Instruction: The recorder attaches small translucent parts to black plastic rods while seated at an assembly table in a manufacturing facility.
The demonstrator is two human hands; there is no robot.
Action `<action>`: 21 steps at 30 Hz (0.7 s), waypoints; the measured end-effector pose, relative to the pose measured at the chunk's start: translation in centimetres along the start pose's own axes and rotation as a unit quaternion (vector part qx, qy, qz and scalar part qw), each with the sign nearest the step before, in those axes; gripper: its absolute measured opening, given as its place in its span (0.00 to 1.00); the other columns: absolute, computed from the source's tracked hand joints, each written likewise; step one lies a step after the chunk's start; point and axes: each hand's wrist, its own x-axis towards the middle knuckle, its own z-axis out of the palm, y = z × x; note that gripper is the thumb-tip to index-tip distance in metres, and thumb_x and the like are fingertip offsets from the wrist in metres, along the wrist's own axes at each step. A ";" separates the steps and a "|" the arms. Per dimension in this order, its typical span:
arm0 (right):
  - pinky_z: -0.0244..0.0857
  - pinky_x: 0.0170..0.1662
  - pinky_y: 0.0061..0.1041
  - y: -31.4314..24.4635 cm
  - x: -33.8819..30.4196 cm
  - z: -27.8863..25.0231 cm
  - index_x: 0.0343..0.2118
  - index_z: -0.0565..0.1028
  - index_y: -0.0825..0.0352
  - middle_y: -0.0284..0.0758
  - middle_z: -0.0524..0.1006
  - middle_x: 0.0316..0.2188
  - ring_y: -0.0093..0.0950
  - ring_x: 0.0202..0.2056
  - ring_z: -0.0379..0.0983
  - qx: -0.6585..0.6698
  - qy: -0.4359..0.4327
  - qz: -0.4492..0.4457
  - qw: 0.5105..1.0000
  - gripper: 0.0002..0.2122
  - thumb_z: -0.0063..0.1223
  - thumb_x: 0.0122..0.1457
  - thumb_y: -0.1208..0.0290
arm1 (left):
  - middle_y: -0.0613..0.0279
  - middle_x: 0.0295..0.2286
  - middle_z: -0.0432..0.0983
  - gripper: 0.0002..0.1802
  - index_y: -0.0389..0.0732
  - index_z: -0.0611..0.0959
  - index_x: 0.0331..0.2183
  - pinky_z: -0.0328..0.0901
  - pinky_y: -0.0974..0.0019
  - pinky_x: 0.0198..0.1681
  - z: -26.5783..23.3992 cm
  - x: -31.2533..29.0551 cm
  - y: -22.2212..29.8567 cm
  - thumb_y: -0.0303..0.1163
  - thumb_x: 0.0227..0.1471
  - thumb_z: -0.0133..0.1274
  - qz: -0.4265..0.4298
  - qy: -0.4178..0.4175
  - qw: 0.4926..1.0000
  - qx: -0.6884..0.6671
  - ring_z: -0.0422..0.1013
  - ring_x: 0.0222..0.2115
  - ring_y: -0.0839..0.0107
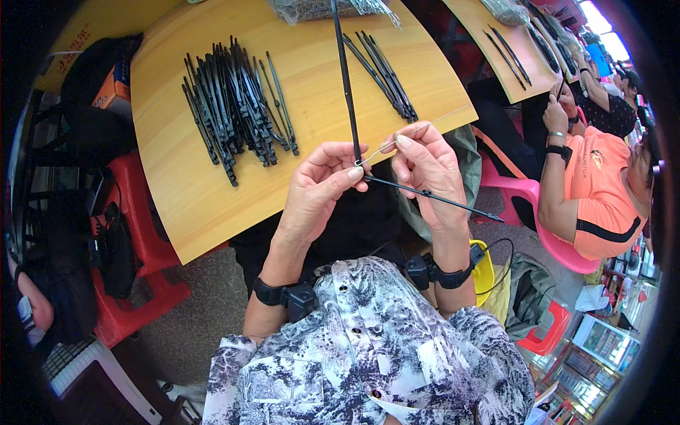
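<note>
Above the near edge of the yellow wooden table (170,191), my left hand (316,185) pinches a long, thin black rod (345,78) near its lower end. That rod points away from me. From the same pinch a second black rod (453,202) slants out to the right, passing under my right hand (429,170). A thin pale wire (372,154) runs from the spot where the rods meet to the fingertips of my right hand, which are closed on it. Its far end trails rightward over the table edge. My left fingers partly hide how the rods join.
A thick pile of black rods (230,106) lies on the table's left, a smaller bunch (382,74) on its right. A clear plastic bag (312,10) sits at the back. Red stools (134,312) stand at left. Right, a person in orange (602,191) works at another table.
</note>
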 end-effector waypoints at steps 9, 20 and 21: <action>0.53 0.13 0.08 0.4 0.8 -1.2 0.32 0.66 0.67 0.35 0.73 0.27 0.12 0.17 0.60 0.089 -0.010 0.092 0.992 0.05 0.46 0.56 0.72 | 0.59 0.34 0.72 0.15 0.34 0.73 0.40 0.67 0.74 0.35 0.1 0.0 0.1 0.22 0.47 0.51 -0.008 -0.016 1.000 -0.018 0.69 0.34 0.75; 0.55 0.14 0.07 -0.1 -0.1 -0.9 0.32 0.66 0.66 0.35 0.72 0.28 0.12 0.17 0.61 0.062 -0.006 0.033 0.998 0.05 0.46 0.57 0.72 | 0.61 0.32 0.71 0.15 0.36 0.73 0.40 0.64 0.76 0.31 0.2 0.0 0.1 0.23 0.46 0.50 -0.016 0.002 1.000 -0.017 0.68 0.31 0.74; 0.55 0.14 0.07 -0.2 -0.1 -0.9 0.32 0.66 0.66 0.35 0.72 0.28 0.12 0.17 0.61 0.056 -0.007 0.033 0.998 0.05 0.46 0.57 0.72 | 0.60 0.34 0.72 0.15 0.35 0.73 0.40 0.65 0.75 0.32 0.2 0.0 0.1 0.22 0.46 0.50 -0.012 -0.001 1.000 -0.019 0.69 0.33 0.74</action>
